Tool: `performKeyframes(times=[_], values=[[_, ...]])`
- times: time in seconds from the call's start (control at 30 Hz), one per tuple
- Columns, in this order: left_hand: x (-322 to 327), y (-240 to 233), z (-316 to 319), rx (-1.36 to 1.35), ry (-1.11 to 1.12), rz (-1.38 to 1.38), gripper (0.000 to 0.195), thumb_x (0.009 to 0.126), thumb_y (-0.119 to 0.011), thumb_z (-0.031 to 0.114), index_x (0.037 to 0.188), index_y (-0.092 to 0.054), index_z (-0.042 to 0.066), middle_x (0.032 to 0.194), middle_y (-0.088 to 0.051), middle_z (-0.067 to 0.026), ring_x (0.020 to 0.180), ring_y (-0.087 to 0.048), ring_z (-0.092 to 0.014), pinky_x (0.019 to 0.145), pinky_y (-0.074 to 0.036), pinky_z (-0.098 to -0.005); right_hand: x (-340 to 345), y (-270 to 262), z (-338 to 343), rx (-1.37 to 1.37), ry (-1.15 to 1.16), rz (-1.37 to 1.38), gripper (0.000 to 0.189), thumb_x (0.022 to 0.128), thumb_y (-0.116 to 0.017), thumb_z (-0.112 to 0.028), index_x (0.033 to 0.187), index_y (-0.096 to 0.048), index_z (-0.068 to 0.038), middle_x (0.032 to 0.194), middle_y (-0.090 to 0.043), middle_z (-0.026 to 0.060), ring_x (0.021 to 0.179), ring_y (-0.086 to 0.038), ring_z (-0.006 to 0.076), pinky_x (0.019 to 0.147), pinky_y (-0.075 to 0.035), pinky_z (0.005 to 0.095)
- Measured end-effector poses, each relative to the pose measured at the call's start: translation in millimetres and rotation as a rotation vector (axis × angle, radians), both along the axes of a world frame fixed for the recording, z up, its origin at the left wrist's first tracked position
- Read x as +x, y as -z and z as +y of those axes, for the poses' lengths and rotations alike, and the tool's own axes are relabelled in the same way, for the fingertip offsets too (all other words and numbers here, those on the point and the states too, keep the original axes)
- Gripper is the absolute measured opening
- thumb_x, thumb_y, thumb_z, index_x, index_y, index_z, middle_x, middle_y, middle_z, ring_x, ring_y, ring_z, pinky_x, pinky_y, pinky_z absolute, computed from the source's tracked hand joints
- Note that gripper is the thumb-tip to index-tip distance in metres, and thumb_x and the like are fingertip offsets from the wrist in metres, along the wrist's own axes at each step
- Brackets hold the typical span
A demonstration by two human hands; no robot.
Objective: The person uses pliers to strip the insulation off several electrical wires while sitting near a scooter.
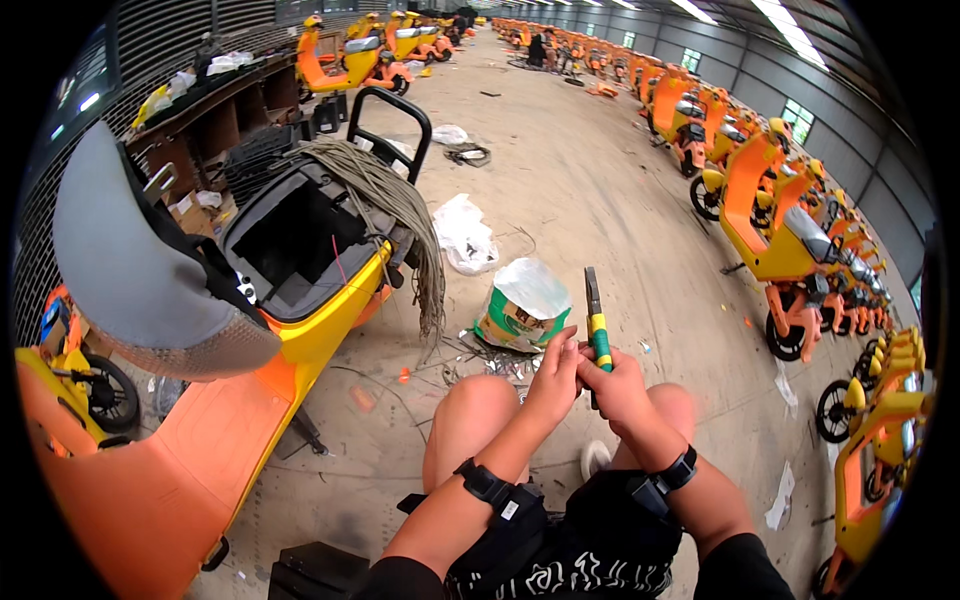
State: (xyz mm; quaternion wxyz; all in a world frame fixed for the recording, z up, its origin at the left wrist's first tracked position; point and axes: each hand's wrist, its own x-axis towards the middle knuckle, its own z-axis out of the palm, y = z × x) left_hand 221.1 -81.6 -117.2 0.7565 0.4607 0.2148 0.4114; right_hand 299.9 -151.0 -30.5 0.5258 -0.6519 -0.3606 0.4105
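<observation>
My right hand (621, 386) grips a pair of pliers (600, 337) with green and yellow handles, their dark metal jaws pointing up and away from me. Close against it is my left hand (553, 379), fingers stretched out and their tips near the right thumb. Whether a small item sits between those fingertips is hidden. Both hands are above my bent knees. Just beyond them a green printed bag (517, 311) with a silvery white top stands on the floor, with metal scraps and wire bits (510, 366) around its base.
At my left stands a yellow and orange scooter (322, 360), its grey seat (142, 262) tipped up over an open compartment (296, 232). A bundle of cables (390, 187) drapes over its rear. White plastic bags (466, 234) lie on the floor. Rows of scooters (772, 217) line the right side.
</observation>
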Motion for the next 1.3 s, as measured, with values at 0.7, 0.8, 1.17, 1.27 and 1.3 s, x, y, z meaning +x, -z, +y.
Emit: performKeyframes(times=[0.7,0.8,1.17,1.27,1.3], values=[[-53.8,-64.6,-67.3,0.747,-0.181,1.15,0.027,0.1,-0.051,0.027,0.094,-0.058,0.002,0.08,-0.065,-0.0231,0.079,-0.062,-0.045,0.069,-0.048,-0.0533,43.8,46.9,-5.5,0.1,-0.303,0.028,0.016,0.088,-0.074,-0.014,0.094,-0.067,-0.001,0.083,-0.062,0.0019,0.077,-0.056,0.0103,0.07,-0.046,0.0272],[-68.2,-73.0,-71.2,0.655,-0.22,1.162,0.024,0.099,-0.052,0.026,0.096,-0.058,0.002,0.078,-0.065,-0.0229,0.078,-0.062,-0.045,0.068,-0.047,-0.0539,36.2,36.5,-1.2,0.042,-0.303,0.194,0.016,0.089,-0.073,-0.014,0.098,-0.067,-0.002,0.082,-0.063,-0.0003,0.071,-0.053,0.0065,0.063,-0.043,0.0242],[-88.2,-14.0,-76.2,0.421,-0.208,1.04,0.027,0.098,-0.053,0.026,0.092,-0.058,0.0,0.082,-0.065,-0.0242,0.081,-0.062,-0.045,0.072,-0.048,-0.0527,25.4,68.3,-0.8,-0.017,-0.244,0.307,0.017,0.089,-0.072,-0.013,0.098,-0.067,0.0,0.083,-0.064,0.0012,0.072,-0.057,0.0102,0.065,-0.046,0.0256],[-79.7,29.6,-68.1,0.295,-0.269,1.002,0.026,0.097,-0.054,0.025,0.096,-0.062,0.001,0.083,-0.067,-0.0202,0.079,-0.066,-0.035,0.071,-0.05,-0.0445,28.5,99.7,4.7,-0.011,-0.196,0.204,0.018,0.089,-0.072,-0.015,0.098,-0.068,-0.001,0.08,-0.063,-0.0002,0.068,-0.055,0.0092,0.064,-0.044,0.0245],[-78.4,45.6,-65.8,0.255,-0.305,0.996,0.025,0.097,-0.055,0.024,0.099,-0.064,0.001,0.083,-0.069,-0.0176,0.077,-0.068,-0.03,0.069,-0.051,-0.0394,27.3,109.9,5.5,-0.048,-0.169,0.189,0.018,0.089,-0.072,-0.015,0.098,-0.068,-0.001,0.08,-0.063,-0.0004,0.068,-0.055,0.0092,0.064,-0.044,0.0244]])
